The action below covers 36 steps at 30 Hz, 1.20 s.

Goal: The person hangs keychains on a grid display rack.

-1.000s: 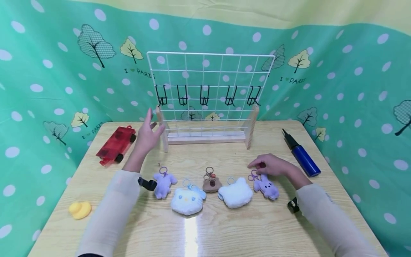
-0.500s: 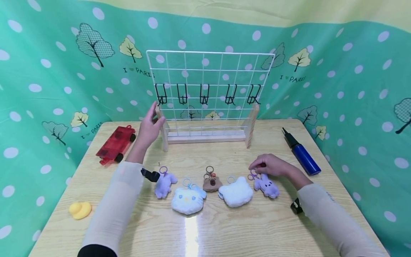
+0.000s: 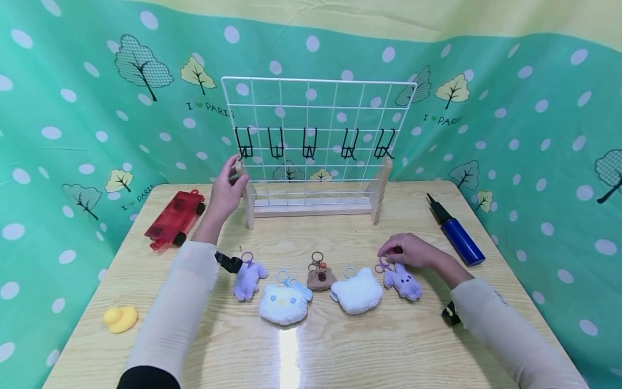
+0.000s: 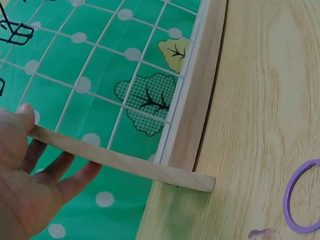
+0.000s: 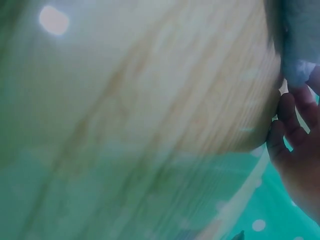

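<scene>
My left hand grips the left wooden upright of a white wire grid rack. In the left wrist view its thumb lies on one side of the wood, the fingers on the other. At the right, my right hand pinches at the ring end of a purple bunny plush keychain; its fingertips partly hide the contact. Beside it lie a white plush keychain, a brown one, a white cat-face one and another purple one.
Several black hooks hang on the grid. A red toy car and a yellow duck sit at the left. A blue pump lies at the right. Polka-dot cloth surrounds the wooden table.
My left hand has moved slightly in and closed round the rack's wooden upright. The right fingers have bent down onto the ring end of the purple bunny keychain. The keychains have not visibly moved.
</scene>
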Tool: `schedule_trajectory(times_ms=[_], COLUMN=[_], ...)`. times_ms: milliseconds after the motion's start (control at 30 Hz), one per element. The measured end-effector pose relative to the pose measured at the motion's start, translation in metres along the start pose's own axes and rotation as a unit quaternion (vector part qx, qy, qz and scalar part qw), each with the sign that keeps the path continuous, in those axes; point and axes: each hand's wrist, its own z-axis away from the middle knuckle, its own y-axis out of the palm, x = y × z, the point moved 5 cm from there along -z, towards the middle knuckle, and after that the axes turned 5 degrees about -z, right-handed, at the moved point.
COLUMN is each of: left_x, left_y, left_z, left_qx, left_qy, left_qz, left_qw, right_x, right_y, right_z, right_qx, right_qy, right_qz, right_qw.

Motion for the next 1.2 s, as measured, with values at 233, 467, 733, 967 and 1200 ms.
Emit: schedule_trajectory(times_ms=[233, 467, 733, 967, 1200], left_x=[-0.001, 0.001, 0.003, 0.002, 0.004], left_y=[0.001, -0.001, 0.001, 0.0, -0.003], left_z=[-0.001, -0.003, 0.001, 0.001, -0.003], left_qx=[-0.002, -0.001, 0.008, 0.015, 0.02], left_qy=[0.004, 0.01, -0.004, 0.005, 0.018], left_qz=[0.0, 0.0, -0.008, -0.019, -0.017], left_qw=[1.0, 1.0, 0.9999, 0.9997, 0.9995], right_x=[0.0, 0.001, -0.001, 0.006, 0.015], right_y=[-0.007, -0.015, -0.012, -0.027, -0.046], right_z=[0.0, 0.0, 0.014, 0.021, 0.021], right_qx=[-0.014, 0.009, -0.018, -0.11, -0.174], right_qy=[0.022, 0.032, 0.048, 0.047, 0.035], right_qz=[0.017, -0.006, -0.033, -0.056, -0.068], right_qw=[1.0, 0.999, 0.998, 0.991, 0.982])
